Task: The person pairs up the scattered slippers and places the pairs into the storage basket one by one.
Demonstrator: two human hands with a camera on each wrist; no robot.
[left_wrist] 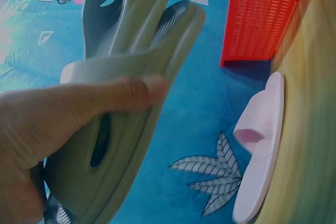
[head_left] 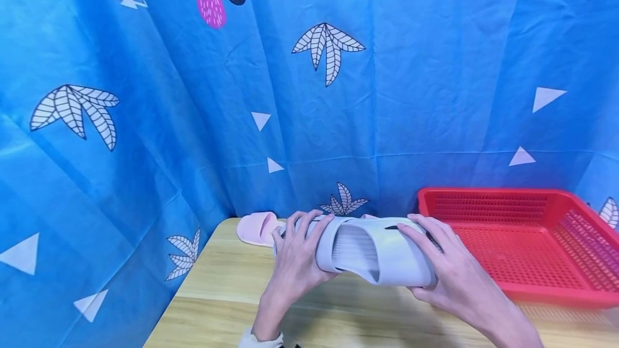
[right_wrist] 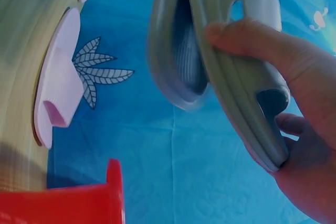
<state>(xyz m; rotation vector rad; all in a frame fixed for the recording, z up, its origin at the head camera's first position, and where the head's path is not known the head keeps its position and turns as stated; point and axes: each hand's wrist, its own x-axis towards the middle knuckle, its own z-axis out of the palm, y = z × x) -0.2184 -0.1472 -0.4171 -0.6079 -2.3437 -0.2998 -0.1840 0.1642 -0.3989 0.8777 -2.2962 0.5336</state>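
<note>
A pair of light grey slippers is held up over the wooden table, the two close together and overlapping. My left hand grips the left grey slipper, its thumb lying across the side of the strap in the left wrist view. With fingers over the top and thumb at the side, my right hand holds the right grey slipper. In the right wrist view its thumb presses the sole's edge. Behind, at the table's far edge, lies a pink slipper; another pink slipper is mostly hidden in the head view.
A red plastic basket with perforated walls stands at the right of the wooden table. A blue patterned curtain hangs behind the table and along its left side.
</note>
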